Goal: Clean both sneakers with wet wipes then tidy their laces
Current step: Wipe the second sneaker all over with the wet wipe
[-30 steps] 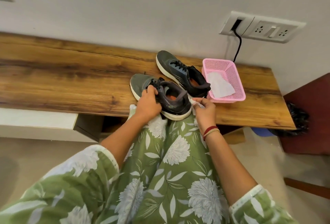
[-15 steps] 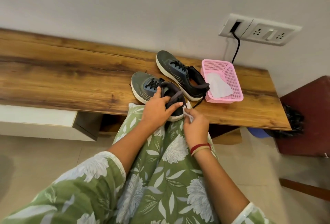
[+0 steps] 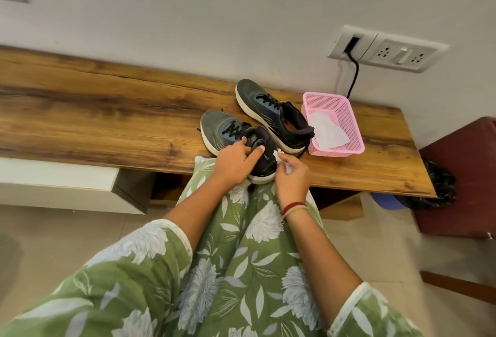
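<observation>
Where the wooden desk (image 3: 107, 122) meets the person's lap, the near sneaker (image 3: 228, 132) rests with its heel jutting over the front edge and its toe pointing away and to the left. It is dark grey with a white sole and black laces. The left hand (image 3: 236, 159) holds the heel collar, fingers over the rim and thumb pressed on the outer side, so that grip is clamped on the shoe. The right hand (image 3: 292, 175) is just beside the heel on the right. Its grip is pinched tight on a small crumpled wet wipe (image 3: 279, 158), held right against the side of the heel. Red and pale bangles (image 3: 294, 209) circle the right wrist. The far sneaker (image 3: 271, 111), a match for the first, lies just behind and to the right, toe also pointing away and left, and one black lace trails loose on the wood near its heel. Just beside that heel stands a pink mesh basket (image 3: 349, 146) with a flat spare wipe (image 3: 326, 130) lying inside. On the white wall behind, a black cable (image 3: 354, 76) runs down from a socket panel (image 3: 386, 49) toward the back of the basket. A green garment (image 3: 241, 256) printed with white flowers fills the foreground, covering both arms to the elbow. To the right of the desk is dark red furniture (image 3: 461, 175), with a black bag (image 3: 440, 183) tucked under the desk's end.
</observation>
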Demonstrator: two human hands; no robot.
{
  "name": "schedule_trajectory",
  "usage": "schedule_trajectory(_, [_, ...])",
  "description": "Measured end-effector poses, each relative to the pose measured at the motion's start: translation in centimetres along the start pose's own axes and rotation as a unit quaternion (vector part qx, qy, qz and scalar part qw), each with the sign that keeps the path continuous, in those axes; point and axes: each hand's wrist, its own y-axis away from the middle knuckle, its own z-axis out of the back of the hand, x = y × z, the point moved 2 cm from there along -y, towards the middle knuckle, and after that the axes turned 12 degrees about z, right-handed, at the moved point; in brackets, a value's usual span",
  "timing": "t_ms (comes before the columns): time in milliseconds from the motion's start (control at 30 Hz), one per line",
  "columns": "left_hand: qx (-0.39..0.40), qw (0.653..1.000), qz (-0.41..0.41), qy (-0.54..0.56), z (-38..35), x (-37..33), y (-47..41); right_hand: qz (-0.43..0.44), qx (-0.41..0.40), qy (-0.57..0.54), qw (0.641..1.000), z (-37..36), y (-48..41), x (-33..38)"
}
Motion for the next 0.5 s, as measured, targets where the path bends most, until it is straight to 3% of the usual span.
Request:
schedule_trajectory(200, [0.004,1.0,-0.003,0.006,-0.2,0.2,-0.1,0.216,0.062,0.131,0.966,-0.7,2.1,0.1])
schedule_trajectory(367, [0.019,0.999,0.006,0.026,-0.5,0.3,0.2,0.295,0.197,0.137,0.925,-1.2,4.1,0.5])
schedule_trajectory(433, [0.03,0.998,0.011,0.048,-0.3,0.3,0.4,0.321,0.154,0.102,0.929,-0.9,4.1,0.7])
schedule_trajectory(500, [0.045,0.997,0.004,0.056,-0.2,0.3,0.6,0.25,0.051,0.018,0.967,-0.2,3.5,0.8])
